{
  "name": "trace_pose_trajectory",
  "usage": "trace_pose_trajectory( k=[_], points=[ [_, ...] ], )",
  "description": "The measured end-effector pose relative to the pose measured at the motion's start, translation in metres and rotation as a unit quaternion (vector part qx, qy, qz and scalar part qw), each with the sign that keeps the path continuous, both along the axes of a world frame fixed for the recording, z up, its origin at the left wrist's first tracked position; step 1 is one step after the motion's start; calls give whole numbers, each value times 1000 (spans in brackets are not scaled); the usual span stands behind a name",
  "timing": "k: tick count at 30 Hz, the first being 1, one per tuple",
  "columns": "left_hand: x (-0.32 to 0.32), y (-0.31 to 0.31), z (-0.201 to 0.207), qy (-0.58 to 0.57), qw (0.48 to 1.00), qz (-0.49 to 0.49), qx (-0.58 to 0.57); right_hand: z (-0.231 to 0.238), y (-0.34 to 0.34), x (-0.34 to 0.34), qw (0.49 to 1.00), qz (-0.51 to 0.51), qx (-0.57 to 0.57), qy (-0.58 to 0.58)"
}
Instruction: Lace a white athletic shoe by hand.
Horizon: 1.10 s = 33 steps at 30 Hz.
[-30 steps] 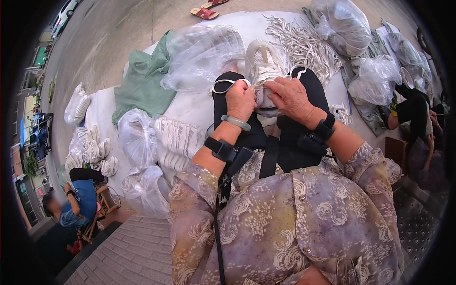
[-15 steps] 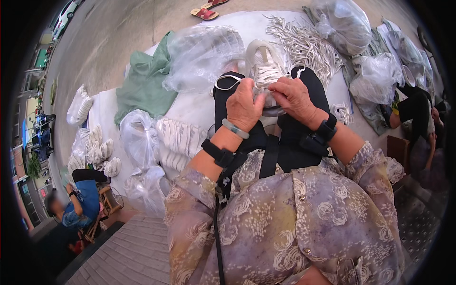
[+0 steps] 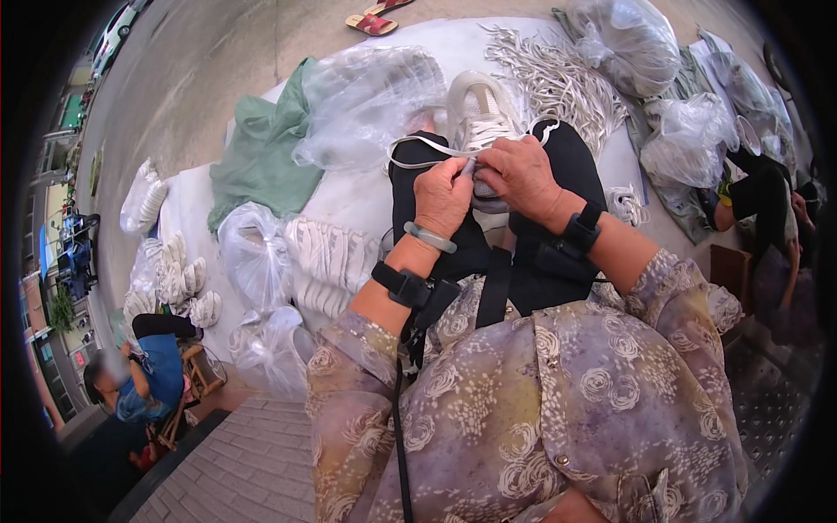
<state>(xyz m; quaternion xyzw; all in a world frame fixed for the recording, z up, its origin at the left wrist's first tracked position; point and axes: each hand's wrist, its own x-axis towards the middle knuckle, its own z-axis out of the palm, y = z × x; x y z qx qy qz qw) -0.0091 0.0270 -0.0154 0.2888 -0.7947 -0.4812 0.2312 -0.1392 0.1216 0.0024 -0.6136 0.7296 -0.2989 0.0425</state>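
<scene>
Between the knees [image 3: 571,166]: white lace [image 3: 449,151] pinched by left hand [image 3: 443,197] at shoe [image 3: 478,103]; right hand [image 3: 521,179], grip cannot be told.
Lace could be snarled by uneven pulling.

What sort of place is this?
Probably an outdoor shoe-work spot beside a paved yard or street: a pale laced shoe stands between the person's knees, a heap of loose white laces lies ahead, and a white car shows in the distance.
</scene>
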Motion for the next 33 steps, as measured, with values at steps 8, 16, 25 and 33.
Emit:
trace_pose_trajectory(
  k=[8, 16, 25, 33],
  points=[
    [-1, 4, -6, 2, 1000, 4, -19, 4, -10, -5, 990, 72, 25, 116],
    [3, 14, 6, -31, 985, -13, -167, 16, 98, -34, 997, 42, -9, 66],
    [2, 19, 9, -48, 989, -6, -142, 4, 203, -67, 995, -86, 47, 32],
    [-3, -1, 17, -45, 972, 55, -222, 13, 131, -73, 998, -15, 21, -58]
  ],
)
